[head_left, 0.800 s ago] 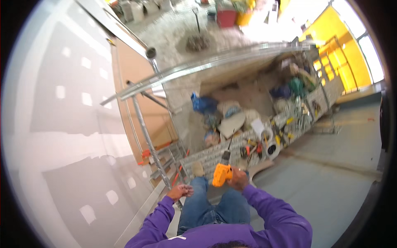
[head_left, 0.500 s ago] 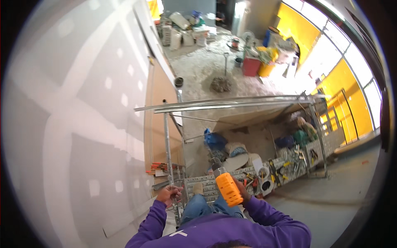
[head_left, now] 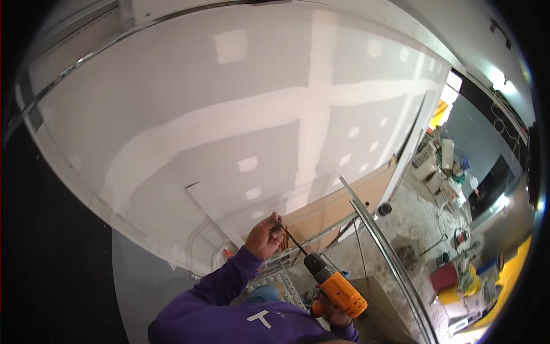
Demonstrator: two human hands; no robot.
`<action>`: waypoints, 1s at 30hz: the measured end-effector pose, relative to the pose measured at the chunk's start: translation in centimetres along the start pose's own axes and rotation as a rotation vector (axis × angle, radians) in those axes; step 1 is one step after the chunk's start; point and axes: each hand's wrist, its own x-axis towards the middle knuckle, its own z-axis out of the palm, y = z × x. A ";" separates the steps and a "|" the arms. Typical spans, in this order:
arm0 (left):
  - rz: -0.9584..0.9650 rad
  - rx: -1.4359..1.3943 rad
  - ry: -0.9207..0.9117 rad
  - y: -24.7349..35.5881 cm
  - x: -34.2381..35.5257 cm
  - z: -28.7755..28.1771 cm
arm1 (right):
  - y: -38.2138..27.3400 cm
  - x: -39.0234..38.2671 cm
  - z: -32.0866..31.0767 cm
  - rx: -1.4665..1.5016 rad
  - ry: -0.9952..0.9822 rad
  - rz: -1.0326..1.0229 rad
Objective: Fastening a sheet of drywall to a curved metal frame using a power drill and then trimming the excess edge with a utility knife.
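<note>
My right hand is wrapped round the grip of an orange and black cordless drill, which tilts up to the left. A long dark bit runs from its chuck to the fingers of my left hand. Those fingers are pinched together at the bit's tip; anything small between them is too fine to make out. Both hands are in front of the grey plasterboard wall, which has pale filled joints and patches.
Long metal profiles slant past on the right. Below my hands is a perforated scaffold platform. Brown board leans along the wall's foot. Sacks and a red container stand on the dusty floor below.
My view has turned left toward the wall. The hands were apart, the left low by the scaffold post; now the left is raised and the drill's bit reaches its fingers.
</note>
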 end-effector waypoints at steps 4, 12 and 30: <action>0.142 0.013 0.066 1.3 -4.6 1.0 | 3.2 -0.2 -2.1 -0.241 -0.171 -0.038; 0.266 0.192 0.086 4.5 -9.0 0.1 | 4.5 0.8 -3.1 -0.282 -0.281 0.046; 0.279 0.273 -0.158 19.5 -1.4 6.1 | -11.2 10.6 8.2 -0.093 -0.049 -0.052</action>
